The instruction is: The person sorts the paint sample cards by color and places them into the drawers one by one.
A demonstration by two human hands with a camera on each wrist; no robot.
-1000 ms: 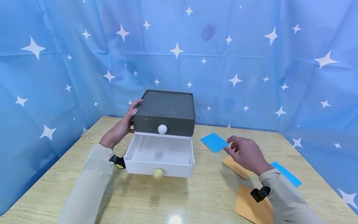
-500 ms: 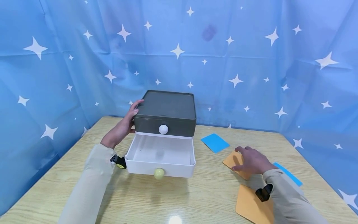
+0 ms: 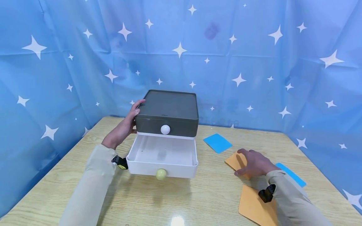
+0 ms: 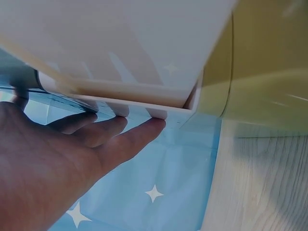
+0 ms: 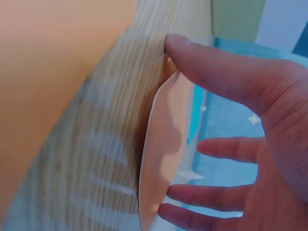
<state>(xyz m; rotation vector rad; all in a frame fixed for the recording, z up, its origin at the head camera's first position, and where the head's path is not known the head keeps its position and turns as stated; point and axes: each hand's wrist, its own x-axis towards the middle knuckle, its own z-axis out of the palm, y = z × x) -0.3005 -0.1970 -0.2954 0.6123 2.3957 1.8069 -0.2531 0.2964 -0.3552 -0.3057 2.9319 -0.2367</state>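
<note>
A small drawer box [image 3: 169,105] with a dark grey top drawer stands at the table's middle. Beneath it, a white drawer [image 3: 169,169] with a pale green knob [image 3: 161,174] is pulled out. My left hand [image 3: 124,127] lies against the box's left side, fingertips near its top edge; in the left wrist view the fingers [image 4: 137,139] stretch straight along the white wall. Over an orange card [image 3: 235,160] on the right, my right hand [image 3: 255,163] is spread. The right wrist view has its thumb [image 5: 207,62] by the card's corner and fingertips at the card, not curled round it.
A blue card [image 3: 217,143] lies right of the box. Another blue card [image 3: 291,174] is partly behind the right forearm, and a second orange card [image 3: 255,205] lies nearer, partly under the sleeve. A blue star-patterned curtain [image 3: 240,62] encloses the wooden table [image 3: 215,194].
My right hand has come down and slightly right, from beside the blue card onto the orange card, its fingers spreading. The left hand and drawer box have stayed in place.
</note>
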